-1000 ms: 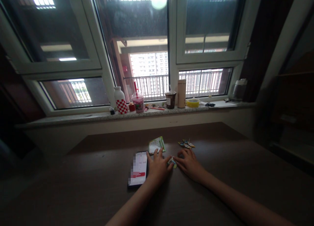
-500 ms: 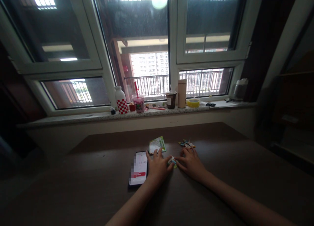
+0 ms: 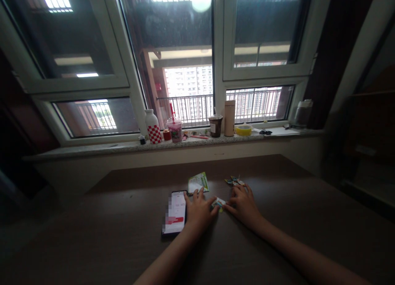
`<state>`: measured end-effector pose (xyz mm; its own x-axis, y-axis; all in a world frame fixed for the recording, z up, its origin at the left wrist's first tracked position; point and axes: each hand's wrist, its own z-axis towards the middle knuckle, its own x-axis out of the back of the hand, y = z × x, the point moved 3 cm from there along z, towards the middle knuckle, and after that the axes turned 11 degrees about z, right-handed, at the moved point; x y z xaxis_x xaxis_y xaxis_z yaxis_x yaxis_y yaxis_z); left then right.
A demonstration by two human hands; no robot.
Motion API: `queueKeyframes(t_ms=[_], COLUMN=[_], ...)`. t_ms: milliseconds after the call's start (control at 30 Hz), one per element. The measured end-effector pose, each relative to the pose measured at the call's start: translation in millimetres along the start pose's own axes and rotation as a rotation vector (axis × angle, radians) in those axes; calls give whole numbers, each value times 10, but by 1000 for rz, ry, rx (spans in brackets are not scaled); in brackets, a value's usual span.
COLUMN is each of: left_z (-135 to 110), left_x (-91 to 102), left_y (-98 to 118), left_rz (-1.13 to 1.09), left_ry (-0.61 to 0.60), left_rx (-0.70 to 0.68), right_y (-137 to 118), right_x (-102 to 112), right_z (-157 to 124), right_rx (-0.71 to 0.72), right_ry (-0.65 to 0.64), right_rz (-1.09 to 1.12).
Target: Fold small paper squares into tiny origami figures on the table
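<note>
Both my hands rest on a dark brown table [image 3: 277, 235]. Between them lies a small folded piece of coloured paper [image 3: 218, 203]. My left hand [image 3: 199, 213] pins its left end under the thumb, with the other fingers spread toward a green and white packet [image 3: 198, 182]. My right hand [image 3: 245, 204] pinches the paper's right end with curled fingertips. A phone [image 3: 175, 211] with a lit screen lies flat just left of my left hand. Several small folded coloured pieces [image 3: 234, 181] sit just beyond my right hand.
A stone window sill [image 3: 92, 147] runs behind the table. On it stand a red-checked white bottle [image 3: 152, 127], a pink drink cup [image 3: 175, 129], a dark cup [image 3: 215, 125], a tan flask [image 3: 229, 117], a yellow tape roll [image 3: 243, 130], scissors [image 3: 264, 132] and a kettle [image 3: 302, 112].
My right hand has slid slightly right and away from the left, and the folded paper between the fingertips now shows a little more. The phone and packet stayed put.
</note>
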<state>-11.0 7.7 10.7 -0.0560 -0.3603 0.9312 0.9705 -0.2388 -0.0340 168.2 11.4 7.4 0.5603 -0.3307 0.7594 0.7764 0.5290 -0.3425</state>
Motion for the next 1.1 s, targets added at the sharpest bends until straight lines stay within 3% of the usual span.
queueKeyframes(t_ms=[233,433,633,933,1100], left_z=[-17,-28,-18,-71,-70], left_x=[-37,-65,-54,106,177], left_y=[-9,-17,-29,20,52], left_rz=[-27,-20,0,103,126], left_ry=[-4,-36,-70,120,155], left_rx=[-6,-10,-35,-122,-207], right_y=[55,-18,-46,-116,-132], right_x=[-19,-91,-57,13,24], right_z=[-15,-31,-20,4,10], right_rx=[-26,189,81,15,2], right_ry=[3,-162,-236,-281,-286], right_rz=[72,198,162,135,144])
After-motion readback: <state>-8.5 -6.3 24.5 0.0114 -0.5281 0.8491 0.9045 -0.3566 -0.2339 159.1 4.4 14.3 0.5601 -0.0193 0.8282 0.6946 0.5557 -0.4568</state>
